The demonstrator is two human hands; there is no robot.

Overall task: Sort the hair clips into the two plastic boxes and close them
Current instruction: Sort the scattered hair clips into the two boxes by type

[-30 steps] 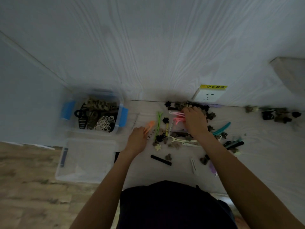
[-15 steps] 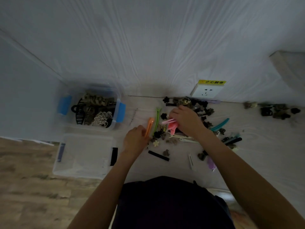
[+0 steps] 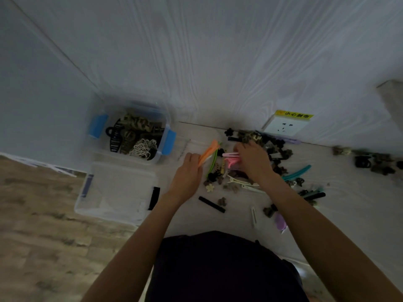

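My left hand (image 3: 187,175) grips long orange clips (image 3: 208,151) that point up and away. My right hand (image 3: 253,160) pinches pink clips (image 3: 231,157) over a pile of mixed hair clips (image 3: 231,177) on the white surface. At the back left stands an open clear box with blue latches (image 3: 169,140), holding large claw clips. In front of it sits a second clear box with dark latches (image 3: 122,205), and little can be made out inside it.
More dark clips (image 3: 375,162) lie scattered at the far right. A teal clip (image 3: 297,172), a black bar clip (image 3: 211,204) and a purple clip (image 3: 280,221) lie near my arms. A wall socket with a yellow label (image 3: 285,125) sits on the wall behind the pile.
My right hand has drawn back from the far pile, now pinching pink clips. My left hand has kept the orange clips, now angled further upward.
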